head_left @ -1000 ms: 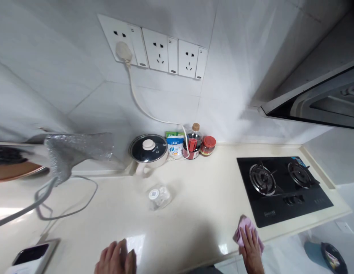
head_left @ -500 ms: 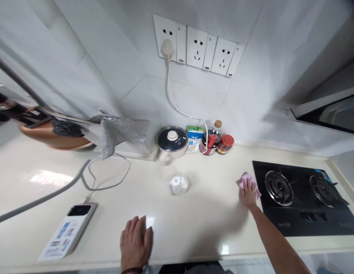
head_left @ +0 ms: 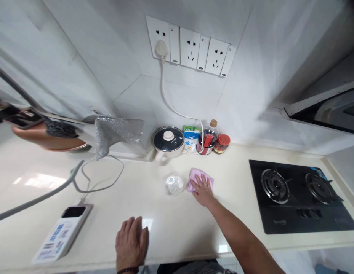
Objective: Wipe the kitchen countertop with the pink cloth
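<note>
Under my right hand (head_left: 204,192) is a folded pink cleaning cloth (head_left: 194,174), held down against the cream countertop (head_left: 171,224). My fingers are spread over it, and its underside is hidden. Just left of the cloth sits a small clear plastic item with a pale round top (head_left: 174,184); its exact kind is hard to make out. My left hand (head_left: 131,241) rests palm down near the counter's front edge, fingers extended, with nothing visible in it.
A lidded electric pot (head_left: 167,142), seasoning packets (head_left: 191,140) and a red-lidded jar (head_left: 221,144) line the wall. To the right is a black gas hob (head_left: 301,198). At left lie a white power bank (head_left: 62,234) with a cable and a grey hose (head_left: 42,201).
My right hand has slid the pink cloth leftward from beside the hob to close by the clear plastic item. My left hand stays on the counter.
</note>
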Demonstrator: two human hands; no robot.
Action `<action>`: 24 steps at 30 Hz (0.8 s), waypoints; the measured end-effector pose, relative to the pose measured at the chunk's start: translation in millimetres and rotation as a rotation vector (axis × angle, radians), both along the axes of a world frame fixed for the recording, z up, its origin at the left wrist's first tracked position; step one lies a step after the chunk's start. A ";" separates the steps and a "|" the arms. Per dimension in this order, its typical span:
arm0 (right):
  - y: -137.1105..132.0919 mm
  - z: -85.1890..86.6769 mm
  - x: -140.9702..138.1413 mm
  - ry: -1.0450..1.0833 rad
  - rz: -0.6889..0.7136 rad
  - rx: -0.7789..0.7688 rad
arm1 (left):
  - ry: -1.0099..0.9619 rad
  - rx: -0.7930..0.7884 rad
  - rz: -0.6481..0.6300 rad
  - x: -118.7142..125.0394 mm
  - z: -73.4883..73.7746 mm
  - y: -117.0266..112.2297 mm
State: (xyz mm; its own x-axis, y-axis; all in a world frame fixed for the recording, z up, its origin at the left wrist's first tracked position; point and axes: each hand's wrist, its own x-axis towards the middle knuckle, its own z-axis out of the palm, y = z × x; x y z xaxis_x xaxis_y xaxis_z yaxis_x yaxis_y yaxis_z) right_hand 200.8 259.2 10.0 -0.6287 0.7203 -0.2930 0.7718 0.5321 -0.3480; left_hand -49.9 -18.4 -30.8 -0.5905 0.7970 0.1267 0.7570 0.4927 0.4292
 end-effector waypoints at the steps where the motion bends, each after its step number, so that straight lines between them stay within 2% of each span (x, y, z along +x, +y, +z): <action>1: -8.3 -2.5 12.7 0.016 0.008 0.004 | 0.003 -0.004 0.000 0.1 0.4 0.4; 4: -15.8 -7.6 81.0 -0.013 -0.121 0.015 | 0.009 -0.024 0.001 0.4 0.6 1.4; 9: -11.7 -13.0 224.6 -0.080 -0.577 0.195 | 0.006 -0.031 -0.010 1.9 3.2 2.4; 11: -17.7 -14.7 254.9 -0.088 -0.674 0.232 | -0.003 -0.028 -0.006 3.6 6.7 3.4; 12: -23.2 -15.1 259.2 -0.100 -0.714 0.231 | -0.009 -0.029 -0.005 4.6 8.9 4.0; 14: -39.0 -14.3 246.0 -0.127 -0.762 0.202 | -0.022 -0.030 -0.002 6.4 13.1 5.4; 16: -60.6 -11.3 211.1 -0.140 -0.709 0.148 | -0.034 -0.027 -0.001 7.6 16.3 6.6; 21: -126.6 2.0 112.2 -0.101 -0.218 -0.097 | -0.028 -0.024 -0.032 7.4 18.6 8.3; 24: -159.1 9.5 91.9 -0.023 -0.020 -0.225 | -0.023 -0.051 -0.045 7.6 19.7 9.2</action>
